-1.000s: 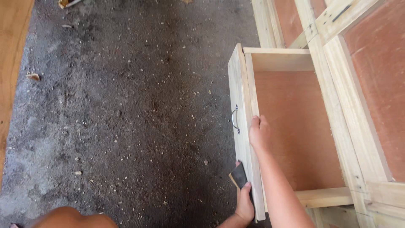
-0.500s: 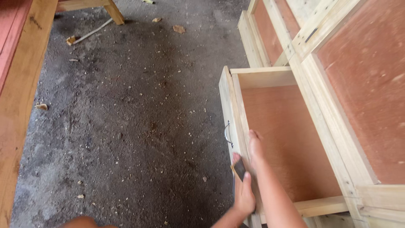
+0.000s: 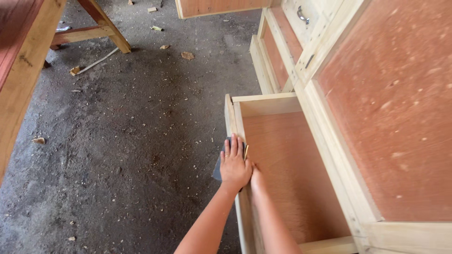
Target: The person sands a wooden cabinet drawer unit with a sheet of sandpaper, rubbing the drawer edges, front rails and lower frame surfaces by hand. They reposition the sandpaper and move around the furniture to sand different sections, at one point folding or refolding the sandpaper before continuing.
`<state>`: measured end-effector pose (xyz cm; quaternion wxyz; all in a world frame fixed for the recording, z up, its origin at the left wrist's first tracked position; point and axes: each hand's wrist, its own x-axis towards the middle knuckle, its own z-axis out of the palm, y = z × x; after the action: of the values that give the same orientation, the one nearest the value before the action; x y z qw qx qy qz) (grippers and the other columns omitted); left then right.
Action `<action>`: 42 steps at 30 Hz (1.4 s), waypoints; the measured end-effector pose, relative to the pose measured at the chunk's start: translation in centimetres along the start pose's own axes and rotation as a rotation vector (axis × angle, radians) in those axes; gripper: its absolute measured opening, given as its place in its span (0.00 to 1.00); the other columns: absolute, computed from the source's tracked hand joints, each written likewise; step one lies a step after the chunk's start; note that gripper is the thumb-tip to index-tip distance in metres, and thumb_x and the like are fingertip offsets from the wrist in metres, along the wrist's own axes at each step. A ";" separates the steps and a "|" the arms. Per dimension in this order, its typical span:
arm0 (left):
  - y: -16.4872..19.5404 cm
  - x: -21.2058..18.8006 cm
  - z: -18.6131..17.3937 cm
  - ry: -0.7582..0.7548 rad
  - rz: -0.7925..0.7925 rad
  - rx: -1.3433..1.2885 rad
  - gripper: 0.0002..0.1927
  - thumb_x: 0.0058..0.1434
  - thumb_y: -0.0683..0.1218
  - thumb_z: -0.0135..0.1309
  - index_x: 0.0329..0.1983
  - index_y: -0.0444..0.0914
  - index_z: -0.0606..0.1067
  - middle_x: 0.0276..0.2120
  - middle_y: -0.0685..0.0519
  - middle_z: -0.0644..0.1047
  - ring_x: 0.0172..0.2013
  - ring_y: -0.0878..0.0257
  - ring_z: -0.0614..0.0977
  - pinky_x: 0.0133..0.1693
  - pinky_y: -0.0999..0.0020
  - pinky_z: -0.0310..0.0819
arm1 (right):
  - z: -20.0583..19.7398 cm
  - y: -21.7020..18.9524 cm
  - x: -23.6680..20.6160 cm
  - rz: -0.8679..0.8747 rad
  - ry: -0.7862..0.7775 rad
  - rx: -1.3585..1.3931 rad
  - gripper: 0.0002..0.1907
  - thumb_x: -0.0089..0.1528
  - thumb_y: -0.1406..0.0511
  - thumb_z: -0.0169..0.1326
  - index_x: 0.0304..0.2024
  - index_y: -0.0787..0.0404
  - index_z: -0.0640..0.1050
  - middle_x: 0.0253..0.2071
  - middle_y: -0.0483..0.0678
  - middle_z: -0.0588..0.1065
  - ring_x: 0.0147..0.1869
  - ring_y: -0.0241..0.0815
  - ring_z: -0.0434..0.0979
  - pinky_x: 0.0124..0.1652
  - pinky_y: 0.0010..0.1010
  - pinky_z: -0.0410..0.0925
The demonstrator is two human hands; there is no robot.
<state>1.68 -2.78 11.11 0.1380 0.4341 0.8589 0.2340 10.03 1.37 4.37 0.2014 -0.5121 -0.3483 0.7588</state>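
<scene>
An open wooden drawer [image 3: 232, 113] with a reddish plywood bottom sticks out of a pale wooden cabinet [image 3: 329, 141]. My left hand [image 3: 234, 163] lies flat on the drawer's front top edge, pressing a dark sheet of sandpaper [image 3: 218, 165] against it. My right hand [image 3: 256, 175] is mostly hidden behind the left one; it rests just inside the drawer front, and its fingers cannot be seen.
The floor [image 3: 132, 141] is dark, gritty concrete with wood chips. A wooden bench or table [image 3: 23, 66] with slanted legs stands at the left. Further drawers, one with a metal handle [image 3: 302, 15], lie along the cabinet at the top.
The view has tilted up, showing more cabinet and the bench. My left hand with the sandpaper has slid up along the drawer front's top edge, over where the right hand was.
</scene>
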 end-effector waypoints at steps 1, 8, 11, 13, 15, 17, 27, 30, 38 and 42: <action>-0.1 0.1 -0.1 -0.008 -0.010 0.018 0.41 0.63 0.54 0.43 0.78 0.38 0.48 0.78 0.50 0.41 0.76 0.47 0.44 0.70 0.45 0.41 | 0.3 -0.1 -0.1 0.011 -0.005 -0.011 0.27 0.69 0.50 0.37 0.61 0.53 0.76 0.57 0.47 0.79 0.58 0.40 0.78 0.57 0.34 0.68; -0.3 -0.5 -0.6 -0.033 -0.044 0.147 0.42 0.65 0.57 0.41 0.79 0.42 0.43 0.79 0.52 0.40 0.76 0.49 0.43 0.70 0.44 0.40 | 2.5 -2.5 1.5 -0.122 -0.054 -0.019 0.27 0.69 0.54 0.36 0.60 0.58 0.77 0.57 0.49 0.79 0.59 0.42 0.78 0.59 0.35 0.67; -0.5 0.3 -0.7 -0.044 -0.066 0.168 0.43 0.65 0.57 0.41 0.79 0.42 0.41 0.78 0.52 0.39 0.76 0.50 0.42 0.70 0.45 0.38 | 3.5 -3.2 2.7 -0.090 -0.132 0.144 0.29 0.71 0.51 0.34 0.60 0.59 0.76 0.58 0.50 0.78 0.60 0.43 0.76 0.59 0.35 0.67; -0.8 1.5 -0.6 -0.025 -0.051 0.180 0.42 0.66 0.57 0.40 0.79 0.41 0.41 0.78 0.50 0.40 0.76 0.48 0.42 0.70 0.44 0.38 | 3.9 -3.2 3.4 -0.096 -0.159 0.188 0.28 0.71 0.51 0.33 0.61 0.58 0.75 0.59 0.48 0.78 0.60 0.42 0.76 0.59 0.35 0.66; -1.3 3.1 -0.3 0.010 -0.008 0.185 0.40 0.69 0.59 0.37 0.79 0.39 0.43 0.78 0.49 0.41 0.75 0.46 0.43 0.70 0.43 0.38 | 3.8 -2.9 3.7 -0.072 -0.086 0.040 0.29 0.71 0.49 0.33 0.62 0.56 0.75 0.59 0.46 0.77 0.61 0.40 0.75 0.59 0.34 0.65; -1.7 4.6 0.0 0.014 -0.013 0.173 0.40 0.68 0.59 0.38 0.78 0.38 0.44 0.78 0.48 0.42 0.76 0.46 0.43 0.70 0.44 0.38 | 3.4 -2.2 3.9 -0.092 -0.061 -0.027 0.30 0.71 0.48 0.33 0.62 0.58 0.75 0.59 0.47 0.77 0.62 0.40 0.75 0.59 0.34 0.64; -2.2 15.3 -0.7 0.020 0.042 0.120 0.41 0.68 0.59 0.39 0.78 0.36 0.45 0.78 0.48 0.41 0.76 0.44 0.41 0.70 0.45 0.38 | 1.4 -1.0 1.5 -0.329 0.187 -0.354 0.28 0.67 0.50 0.40 0.58 0.61 0.76 0.55 0.50 0.78 0.60 0.44 0.75 0.58 0.35 0.64; -3.0 19.0 0.3 0.010 0.054 0.121 0.41 0.68 0.59 0.39 0.78 0.35 0.45 0.78 0.47 0.40 0.76 0.43 0.40 0.71 0.47 0.38 | 1.7 -1.3 0.6 -0.482 0.217 -0.669 0.29 0.70 0.48 0.37 0.55 0.62 0.77 0.48 0.55 0.78 0.54 0.48 0.79 0.55 0.38 0.69; -2.7 21.8 -2.1 0.050 -0.130 -0.842 0.33 0.73 0.62 0.40 0.58 0.25 0.66 0.55 0.35 0.67 0.56 0.43 0.69 0.57 0.49 0.61 | 2.6 -7.3 -1.9 -0.807 0.298 -0.780 0.38 0.62 0.53 0.56 0.68 0.65 0.62 0.67 0.62 0.64 0.71 0.58 0.64 0.65 0.47 0.59; -0.9 21.6 -5.3 -0.100 -0.273 -1.241 0.24 0.71 0.61 0.49 0.39 0.35 0.72 0.28 0.52 0.71 0.31 0.58 0.71 0.37 0.58 0.66 | 4.6 -15.2 -2.3 -1.319 0.225 -1.000 0.62 0.46 0.52 0.70 0.72 0.71 0.52 0.73 0.68 0.53 0.76 0.66 0.53 0.67 0.52 0.54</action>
<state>-13.89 12.82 14.43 0.4324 0.1705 0.6037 0.6477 5.99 8.60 18.07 0.3870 -0.3049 -0.8502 0.1853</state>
